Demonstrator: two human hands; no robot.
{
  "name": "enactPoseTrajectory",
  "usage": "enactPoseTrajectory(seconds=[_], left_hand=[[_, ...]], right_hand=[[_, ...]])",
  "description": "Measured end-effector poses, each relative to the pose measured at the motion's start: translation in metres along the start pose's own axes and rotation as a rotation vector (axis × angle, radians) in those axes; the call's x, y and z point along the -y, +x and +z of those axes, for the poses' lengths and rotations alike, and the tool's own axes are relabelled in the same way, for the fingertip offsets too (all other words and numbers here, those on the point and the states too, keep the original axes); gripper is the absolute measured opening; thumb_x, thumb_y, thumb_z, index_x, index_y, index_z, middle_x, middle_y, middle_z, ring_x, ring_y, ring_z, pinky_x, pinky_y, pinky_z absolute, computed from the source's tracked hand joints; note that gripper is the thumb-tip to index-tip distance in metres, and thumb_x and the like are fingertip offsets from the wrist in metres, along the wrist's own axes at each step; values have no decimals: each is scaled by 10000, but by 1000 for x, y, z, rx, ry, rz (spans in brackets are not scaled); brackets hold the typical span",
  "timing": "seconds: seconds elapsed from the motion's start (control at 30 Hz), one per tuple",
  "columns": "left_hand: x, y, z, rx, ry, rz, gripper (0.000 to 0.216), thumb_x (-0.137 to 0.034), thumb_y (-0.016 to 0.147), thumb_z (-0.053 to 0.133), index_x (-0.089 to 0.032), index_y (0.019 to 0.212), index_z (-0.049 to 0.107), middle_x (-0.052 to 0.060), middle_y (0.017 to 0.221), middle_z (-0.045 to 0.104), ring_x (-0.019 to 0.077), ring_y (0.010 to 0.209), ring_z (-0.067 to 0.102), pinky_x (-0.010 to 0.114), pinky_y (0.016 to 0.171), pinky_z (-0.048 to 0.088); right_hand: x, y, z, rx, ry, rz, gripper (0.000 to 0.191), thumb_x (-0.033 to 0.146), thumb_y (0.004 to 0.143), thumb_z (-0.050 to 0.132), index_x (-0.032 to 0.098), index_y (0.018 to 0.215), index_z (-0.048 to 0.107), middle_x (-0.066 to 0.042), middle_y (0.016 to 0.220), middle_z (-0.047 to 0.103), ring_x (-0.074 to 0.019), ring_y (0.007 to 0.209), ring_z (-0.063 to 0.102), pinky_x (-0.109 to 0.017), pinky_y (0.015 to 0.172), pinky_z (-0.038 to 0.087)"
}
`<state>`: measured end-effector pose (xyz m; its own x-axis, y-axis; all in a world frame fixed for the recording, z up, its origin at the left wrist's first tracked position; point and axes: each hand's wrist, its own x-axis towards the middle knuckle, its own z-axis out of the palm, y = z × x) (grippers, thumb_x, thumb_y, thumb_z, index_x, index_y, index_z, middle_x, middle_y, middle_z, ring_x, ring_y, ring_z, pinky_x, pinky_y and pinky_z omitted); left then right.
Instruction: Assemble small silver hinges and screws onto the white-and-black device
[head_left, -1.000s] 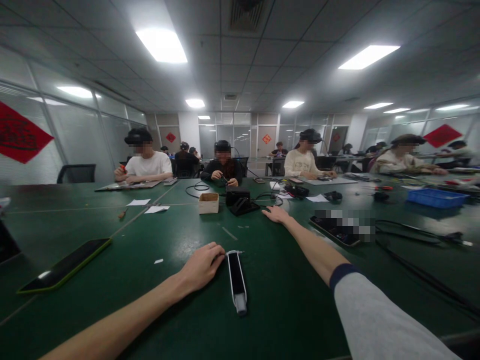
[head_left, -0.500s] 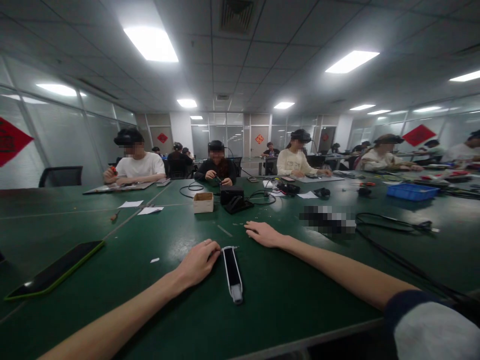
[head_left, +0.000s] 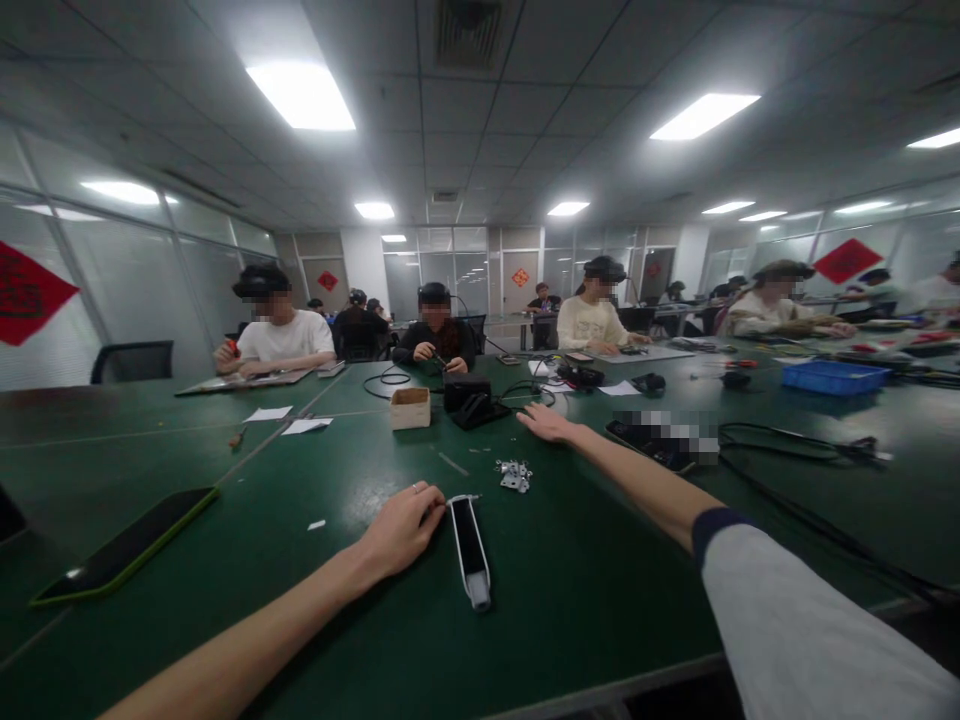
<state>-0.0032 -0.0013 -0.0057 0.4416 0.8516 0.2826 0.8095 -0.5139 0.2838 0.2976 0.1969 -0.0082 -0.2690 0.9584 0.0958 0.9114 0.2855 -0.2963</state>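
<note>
My left hand (head_left: 409,525) rests on the table with curled fingers, their tips at the upper left end of a long narrow white-framed device (head_left: 471,552) with a dark middle. Whether those fingertips pinch a small part there is hidden. My right hand (head_left: 551,424) reaches forward over the table, fingers stretched out and holding nothing that shows. Between the hands lies a small heap of shiny metal pieces (head_left: 514,476). Just beyond my right fingertips are a black stand-like object (head_left: 480,408) and a black cable (head_left: 536,392).
A small open cardboard box (head_left: 410,408) stands ahead. To the left lies a tablet with a green edge (head_left: 127,545); to the right, a partly blurred black phone (head_left: 649,445), looped cables (head_left: 795,445) and a blue tray (head_left: 834,377). Several people sit across the green table (head_left: 360,640).
My right hand has moved forward and to the right, uncovering the heap of metal pieces. My left hand and the long device stay together.
</note>
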Motion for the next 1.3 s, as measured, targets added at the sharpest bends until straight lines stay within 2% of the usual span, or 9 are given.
enactPoseTrajectory(seconds=[0.13,0.3,0.5,0.6,0.7,0.77,0.87,1.0,1.3], left_hand=[[3,-1,2,3,-10,10,186,-253,909,413,-194,892,589,48,899,606,183,810,572,290,720,434],[3,-1,2,-5,-15,15,180,-249,908,416,-191,884,585,51,898,603,187,818,569,292,717,432],[-2,-2,-2,14,-10,-3,177,-242,905,415,-188,871,581,51,898,606,188,817,572,297,718,443],[-4,-1,-3,19,-6,-4,181,-243,902,417,-185,874,586,58,898,611,192,819,575,301,725,447],[-3,0,-4,18,3,-5,185,-255,900,422,-182,895,592,66,902,615,204,820,579,311,722,447],[0,1,-3,35,6,-10,193,-261,899,417,-189,899,596,61,892,617,210,812,585,310,708,445],[6,3,-1,32,-4,13,212,-281,900,410,-194,908,603,60,893,618,210,806,591,306,709,446],[10,4,0,25,-4,27,239,-306,902,398,-189,899,606,63,887,616,208,789,585,307,700,445],[3,0,-1,17,3,13,217,-270,900,402,-183,895,601,58,876,606,193,794,565,305,715,433]], right_hand=[[-9,12,12,112,7,-37,715,575,933,171,90,1450,270,-147,1510,217,-260,1401,154,-422,1129,119],[5,-14,31,169,56,-176,689,583,933,155,154,1462,259,-67,1525,191,-199,1407,136,-327,1147,107],[30,-70,26,89,228,-288,739,612,925,83,136,1398,392,-90,1464,355,-214,1348,315,-355,1118,220],[35,-90,22,-3,144,-288,739,628,916,123,135,1398,387,-110,1471,336,-233,1362,279,-378,1122,192],[28,-94,17,-100,-41,-192,791,673,880,208,114,1428,328,-137,1516,214,-283,1405,109,-444,1134,58],[16,-89,13,-128,-114,-28,812,692,863,214,133,1448,284,-137,1533,145,-324,1406,28,-504,1115,21],[-8,-80,5,-143,-172,238,841,703,851,206,123,1460,244,-168,1537,70,-392,1388,-35,-586,1071,-26],[-36,-76,-2,-123,-210,435,841,693,860,154,111,1465,211,-201,1531,3,-429,1369,-61,-651,1017,-47],[-47,-80,-7,-115,-286,469,786,653,879,186,116,1448,265,-208,1527,36,-432,1369,-14,-631,1030,-2]])
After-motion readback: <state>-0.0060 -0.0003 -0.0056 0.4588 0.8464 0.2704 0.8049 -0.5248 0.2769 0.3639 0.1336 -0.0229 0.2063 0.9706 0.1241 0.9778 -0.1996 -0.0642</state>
